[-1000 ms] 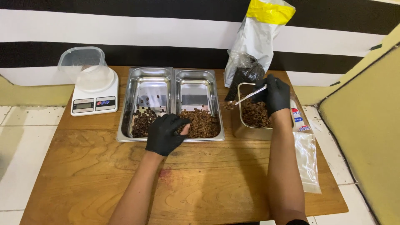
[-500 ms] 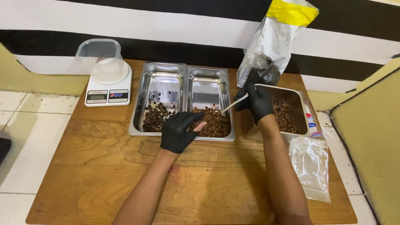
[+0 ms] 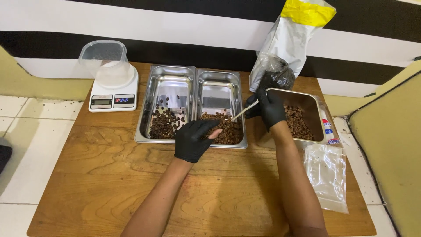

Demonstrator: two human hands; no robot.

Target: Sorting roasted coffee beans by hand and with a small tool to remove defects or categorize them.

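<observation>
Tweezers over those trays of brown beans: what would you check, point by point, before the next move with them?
1. Tweezers gripped by right hand: ok.
2. Tips over the middle tray: ok.
3. Bean caught in the tips: cannot tell, too small.
4. Left hand at the middle tray's near edge, on the beans: ok.
5. Left hand's glove whole: not ok, a bare fingertip shows.
6. Container seated on the scale: ok.

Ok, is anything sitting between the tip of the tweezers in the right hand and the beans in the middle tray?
Nothing visible. The right hand holds the tweezers slanting down over the middle tray, tip just above the beans. The left hand rests on the tray's near edge, a fingertip at the beans, beside the tip's path rather than across it.
</observation>
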